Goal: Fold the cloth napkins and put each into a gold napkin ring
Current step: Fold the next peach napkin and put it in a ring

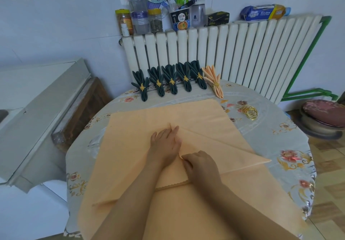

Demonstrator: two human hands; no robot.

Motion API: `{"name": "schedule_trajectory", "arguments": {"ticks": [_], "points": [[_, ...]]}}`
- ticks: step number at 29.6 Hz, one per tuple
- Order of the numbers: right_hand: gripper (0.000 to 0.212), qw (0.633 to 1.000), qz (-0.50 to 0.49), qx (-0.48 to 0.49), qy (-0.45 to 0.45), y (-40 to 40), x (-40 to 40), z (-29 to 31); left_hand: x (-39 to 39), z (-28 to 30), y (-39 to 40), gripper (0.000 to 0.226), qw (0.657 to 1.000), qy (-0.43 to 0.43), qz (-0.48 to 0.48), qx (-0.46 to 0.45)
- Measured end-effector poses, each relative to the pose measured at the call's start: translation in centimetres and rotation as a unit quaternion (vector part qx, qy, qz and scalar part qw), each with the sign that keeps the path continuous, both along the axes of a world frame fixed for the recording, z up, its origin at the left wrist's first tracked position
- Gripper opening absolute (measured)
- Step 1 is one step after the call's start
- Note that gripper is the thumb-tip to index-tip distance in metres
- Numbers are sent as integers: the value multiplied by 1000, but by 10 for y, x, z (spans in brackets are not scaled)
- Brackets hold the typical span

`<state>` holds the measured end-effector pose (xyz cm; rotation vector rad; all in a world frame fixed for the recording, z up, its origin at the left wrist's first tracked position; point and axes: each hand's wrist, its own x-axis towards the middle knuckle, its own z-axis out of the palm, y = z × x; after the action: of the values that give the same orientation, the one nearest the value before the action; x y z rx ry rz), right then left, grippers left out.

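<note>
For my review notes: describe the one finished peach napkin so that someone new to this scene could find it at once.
Start at the white radiator behind the round table. A row of folded, ringed napkins lies along the table's far edge in front of it. The finished peach napkin is the rightmost in that row, the only pale one beside five dark green napkins.

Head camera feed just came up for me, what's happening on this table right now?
A person is folding a peach napkin spread on the round table. The left hand presses flat on the cloth while the right hand pinches a fold beside it. Along the far edge lie five dark green napkins and one finished peach napkin, each already in a ring. Spare gold rings lie loose to the right.
</note>
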<state>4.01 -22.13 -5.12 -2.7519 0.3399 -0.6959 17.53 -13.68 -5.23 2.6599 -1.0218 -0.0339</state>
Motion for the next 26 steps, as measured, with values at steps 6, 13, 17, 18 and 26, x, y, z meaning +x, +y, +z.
{"name": "schedule_trajectory", "arguments": {"ticks": [6, 13, 17, 18, 26], "points": [[35, 999, 15, -14, -25, 9, -13, -4, 3, -1, -1, 51, 999, -7, 0, 44], [28, 992, 110, -47, -50, 20, -30, -11, 3, -2, -1, 52, 999, -2, 3, 45], [28, 990, 109, -94, -6, 18, -35, -7, 1, 2, 0, 51, 1000, 15, -1, 11], [28, 989, 105, -103, 4, 17, -36, -4, -1, 4, 2, 49, 1000, 20, -1, -14], [19, 985, 93, -144, 25, 18, -33, 0, -33, 16, 88, 25, 981, 119, -117, -95]]}}
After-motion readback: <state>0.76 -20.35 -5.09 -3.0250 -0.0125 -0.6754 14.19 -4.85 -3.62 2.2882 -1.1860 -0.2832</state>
